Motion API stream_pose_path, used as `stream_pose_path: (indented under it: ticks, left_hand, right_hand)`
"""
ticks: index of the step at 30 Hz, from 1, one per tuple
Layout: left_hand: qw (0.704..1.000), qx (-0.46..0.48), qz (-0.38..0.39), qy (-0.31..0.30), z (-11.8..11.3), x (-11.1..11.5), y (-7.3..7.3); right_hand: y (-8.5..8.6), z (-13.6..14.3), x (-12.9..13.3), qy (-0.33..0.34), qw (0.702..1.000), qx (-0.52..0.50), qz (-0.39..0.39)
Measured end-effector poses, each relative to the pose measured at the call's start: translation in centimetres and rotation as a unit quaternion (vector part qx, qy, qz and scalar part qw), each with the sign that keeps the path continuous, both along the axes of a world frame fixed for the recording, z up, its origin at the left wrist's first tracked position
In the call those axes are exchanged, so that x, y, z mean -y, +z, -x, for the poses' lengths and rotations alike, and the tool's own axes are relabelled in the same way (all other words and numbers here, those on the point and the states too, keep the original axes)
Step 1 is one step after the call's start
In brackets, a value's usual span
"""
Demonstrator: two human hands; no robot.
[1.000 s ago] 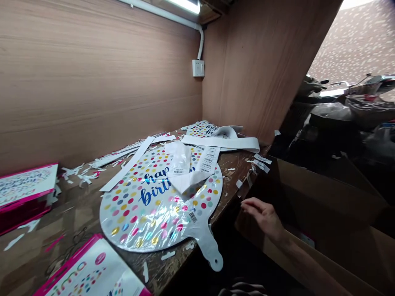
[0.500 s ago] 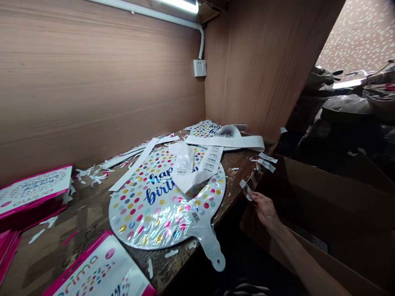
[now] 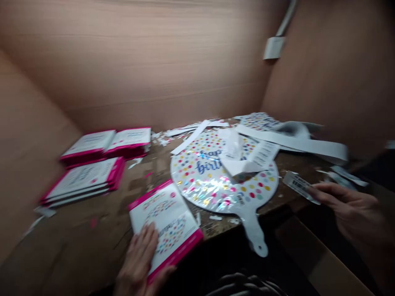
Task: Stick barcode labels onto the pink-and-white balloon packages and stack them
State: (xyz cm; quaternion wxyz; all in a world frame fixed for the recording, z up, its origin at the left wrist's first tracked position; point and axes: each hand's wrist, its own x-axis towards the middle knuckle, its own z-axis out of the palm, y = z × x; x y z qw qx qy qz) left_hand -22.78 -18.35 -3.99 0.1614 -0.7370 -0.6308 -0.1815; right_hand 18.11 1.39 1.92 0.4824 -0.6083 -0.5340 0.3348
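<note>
A pink-edged white packet [image 3: 175, 218] with a colourful dotted print lies at the table's near edge. My left hand [image 3: 138, 259] is on its lower left part, fingers over the face and thumb at the near pink edge. Between thumb and fingers, my right hand [image 3: 345, 205] pinches a small white barcode label [image 3: 298, 185] at the right, out past the table edge. Between the hands rests a clear-wrapped foil balloon [image 3: 212, 193] with coloured dots and blue lettering. A crumpled strip of barcode labels [image 3: 262, 158] lies across it. Motion blurs the view slightly.
Stacked pink-and-white packets [image 3: 89, 176] stand at the left. Paper strips [image 3: 191, 137] and scraps litter the back of the table [image 3: 132, 213]. A second dotted balloon [image 3: 257, 119] lies at the back right. Below the right hand is a cardboard box edge [image 3: 317, 255]. Wooden panels [image 3: 154, 61] enclose the table.
The view has swung left, bringing more packet stacks into sight. My left hand has appeared on the near packet. My right hand still holds the label, now closer to me.
</note>
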Motion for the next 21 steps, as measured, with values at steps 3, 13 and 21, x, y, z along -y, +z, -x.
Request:
stream_pose_path:
  ticks: [3, 13, 21]
  left_hand:
    - [0.998, -0.010, 0.041, 0.035, -1.4, 0.6, 1.4]
    - [0.993, 0.073, 0.048, 0.084, -2.8, 1.3, 1.8]
    - [0.987, 0.096, 0.075, 0.108, -3.1, 1.2, 2.6]
  right_hand:
    - [1.8, 7.0, -1.3, 0.214, 0.973, -0.027, 0.084]
    - [1.3, 27.4, 1.1, 0.595, 0.760, 0.116, 0.233]
    - [-0.4, 30.6, 1.3, 0.603, 0.734, 0.279, 0.139]
